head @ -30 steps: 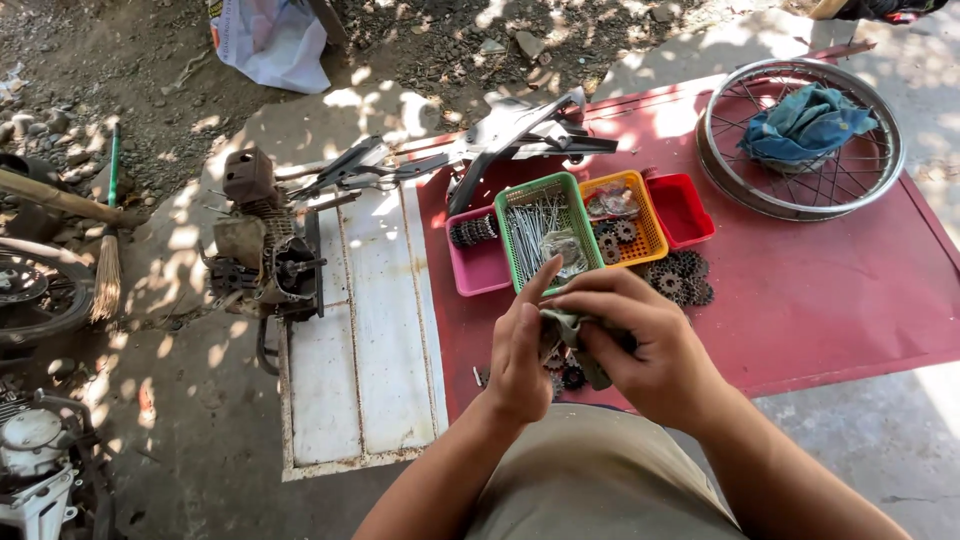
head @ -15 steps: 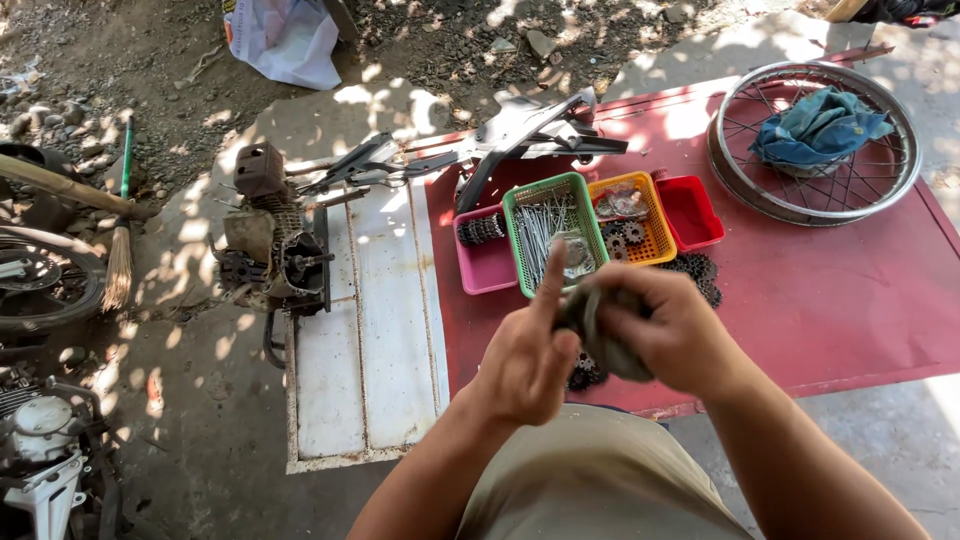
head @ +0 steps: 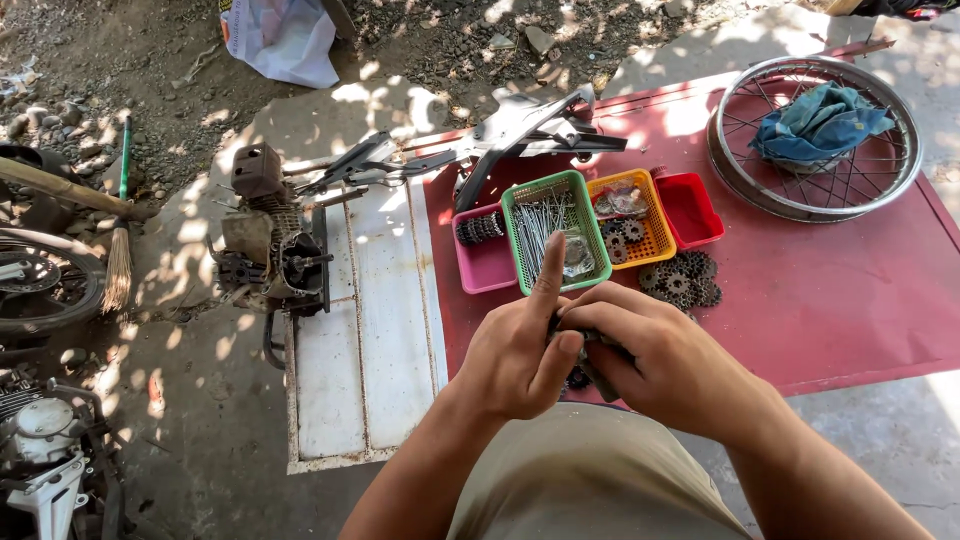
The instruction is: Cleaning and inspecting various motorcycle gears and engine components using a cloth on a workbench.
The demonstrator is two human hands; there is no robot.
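Left hand [head: 515, 355] and right hand [head: 660, 350]: held together at near centre, closed on a small dark metal part [head: 590, 360] that is mostly hidden between them; left forefinger raised.

Beyond, on a red mat [head: 850, 290]: pink basket [head: 487, 262], green basket [head: 555, 232] of spokes, orange basket [head: 632, 215], red basket [head: 692, 207], loose sprockets [head: 682, 280].

Far right: spoked wheel rim [head: 815, 135] with blue cloth [head: 818, 120].

Left: engine block [head: 272, 245] beside white panel [head: 365, 330].
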